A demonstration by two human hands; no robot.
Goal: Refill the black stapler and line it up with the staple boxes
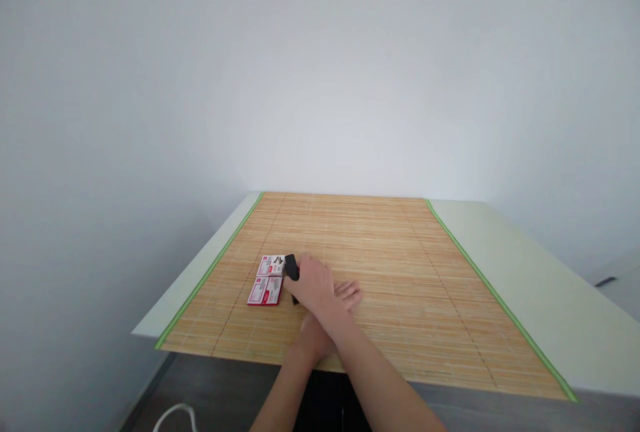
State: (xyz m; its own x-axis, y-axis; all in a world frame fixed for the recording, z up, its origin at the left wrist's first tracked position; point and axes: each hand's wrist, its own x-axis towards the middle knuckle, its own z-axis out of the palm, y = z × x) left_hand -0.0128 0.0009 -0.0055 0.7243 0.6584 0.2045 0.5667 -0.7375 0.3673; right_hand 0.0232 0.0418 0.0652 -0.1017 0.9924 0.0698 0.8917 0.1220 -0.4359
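My right hand (313, 287) reaches across to the left part of a bamboo mat (400, 272), its fingers closed over a small black object (291, 268). Most of that object is hidden under the hand, so I cannot name it. Just left of it, touching or nearly so, two small red-and-white boxes lie flat side by side, the farther box (272, 265) behind the nearer box (265, 291). My left hand (346, 295) lies flat on the mat under my right wrist, fingers stretched out to the right and holding nothing. My forearms cross.
The mat has green side edges and covers the middle of a pale table (550, 285) set against a white wall (320, 72). A white cable (175, 413) loops on the dark floor at the lower left.
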